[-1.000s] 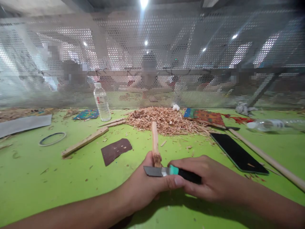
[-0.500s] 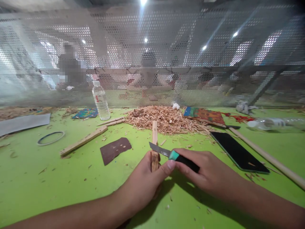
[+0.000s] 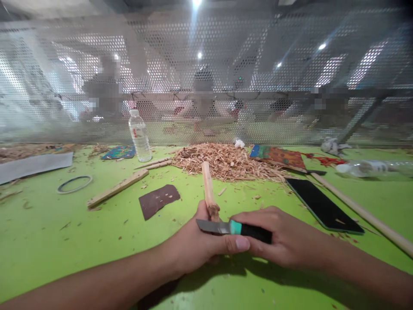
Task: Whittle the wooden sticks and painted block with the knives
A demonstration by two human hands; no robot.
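Wooden stick (image 3: 207, 183) ctr, tip to 12 o'clock | L hand (image 3: 193, 243): fingers clamped on stick's near end, thumb by utility knife (image 3: 236, 227) | R hand (image 3: 285, 237): fingers clamped on knife handle (image 3: 256, 233), blade (image 3: 209, 226) to 9 o'clock across stick | risk: slip at rough notch (image 3: 213, 209), if pushed hard, could nick L hand.

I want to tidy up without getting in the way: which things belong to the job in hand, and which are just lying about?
Part of the job:
wooden stick, in the left hand
knife, in the right hand
wood shavings, probably from such cutting

Apparently just lying about:
phone
upright bottle
bottle on its side
ring
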